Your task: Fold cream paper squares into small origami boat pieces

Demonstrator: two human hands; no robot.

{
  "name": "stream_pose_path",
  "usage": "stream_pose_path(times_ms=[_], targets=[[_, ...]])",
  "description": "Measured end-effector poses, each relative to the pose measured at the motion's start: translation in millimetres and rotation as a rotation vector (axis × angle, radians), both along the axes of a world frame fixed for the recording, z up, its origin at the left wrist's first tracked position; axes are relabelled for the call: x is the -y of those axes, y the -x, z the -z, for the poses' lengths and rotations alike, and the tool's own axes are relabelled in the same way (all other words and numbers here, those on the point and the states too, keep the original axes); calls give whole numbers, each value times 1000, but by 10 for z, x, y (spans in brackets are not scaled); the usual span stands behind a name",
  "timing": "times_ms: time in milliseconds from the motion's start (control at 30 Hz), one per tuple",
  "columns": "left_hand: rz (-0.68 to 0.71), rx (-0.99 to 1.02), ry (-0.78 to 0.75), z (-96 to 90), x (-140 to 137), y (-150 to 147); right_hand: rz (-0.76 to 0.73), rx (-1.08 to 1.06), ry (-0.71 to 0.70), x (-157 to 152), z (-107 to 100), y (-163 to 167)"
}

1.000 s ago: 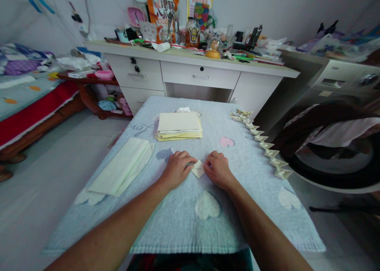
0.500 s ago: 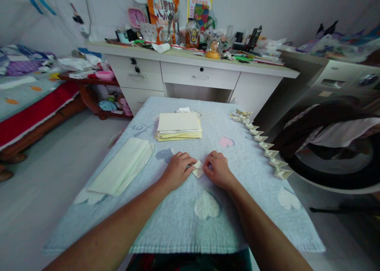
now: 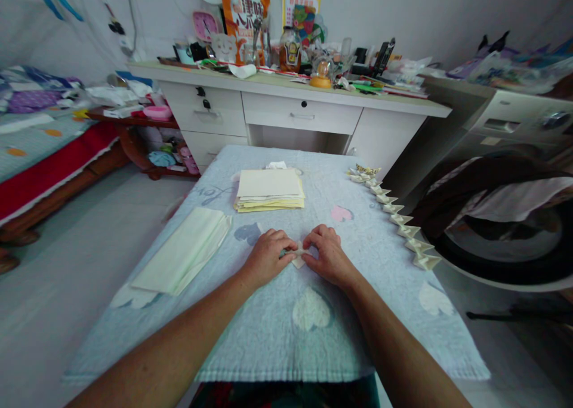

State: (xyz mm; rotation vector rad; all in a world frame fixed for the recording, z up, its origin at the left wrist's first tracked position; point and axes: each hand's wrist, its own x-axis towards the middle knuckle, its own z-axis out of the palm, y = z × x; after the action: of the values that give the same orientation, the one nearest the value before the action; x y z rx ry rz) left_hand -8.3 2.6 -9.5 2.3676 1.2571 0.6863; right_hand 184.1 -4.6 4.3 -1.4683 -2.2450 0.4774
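Paper piece [image 3: 298,263], cream-coloured, plain and small, sits low over the pale blue cloth [image 3: 268,342], directly between the person's hands. Lower end observed tapering to a blunt point; a folded edge stands across the middle. Remainder is covered by fingers, and from where I stand its fold count cannot be told. Left hand [image 3: 269,253] pinches one side, thumb against fingers; right hand [image 3: 327,253] pinches the other likewise.

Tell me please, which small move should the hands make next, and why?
Probably press the raised fold of the small folded paper flat: the left hand and the right hand both pinch it, and a narrow part seems to stand up between them, though they partly hide it.
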Motion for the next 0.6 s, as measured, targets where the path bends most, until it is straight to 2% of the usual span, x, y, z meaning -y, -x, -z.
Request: stream_pose_path(times_ms=[233, 600], targets=[[15, 12, 8, -17, 13, -2, -35, 3, 27, 3, -10, 30], [36, 6, -16, -24, 26, -1, -128, 98, -45, -9, 20, 7]])
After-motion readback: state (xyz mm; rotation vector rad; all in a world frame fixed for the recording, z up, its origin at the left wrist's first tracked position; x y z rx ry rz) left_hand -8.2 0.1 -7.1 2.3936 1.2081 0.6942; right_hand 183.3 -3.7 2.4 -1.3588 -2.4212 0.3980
